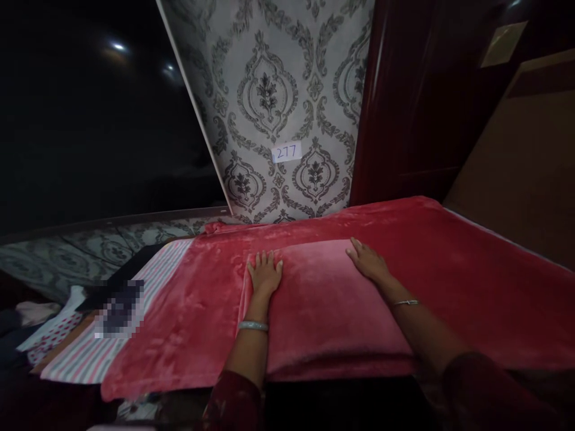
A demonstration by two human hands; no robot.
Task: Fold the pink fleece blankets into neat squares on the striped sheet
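Note:
A folded pink plush blanket (327,305) lies flat on a larger red plush blanket (471,269). My left hand (265,274) rests palm down near the folded piece's far left corner, fingers spread. At its far right corner my right hand (367,258) lies with the fingers stretched out. Neither hand grips anything. The near edge of the folded blanket shows thick, rounded layers. A bangle circles each wrist.
A striped cloth (157,281) sticks out at the left, with a blurred dark object (119,308) on it. Behind stands a patterned wall (269,90) with a paper label (286,152). A large dark screen (99,120) is at left, a brown cardboard panel (525,161) at right.

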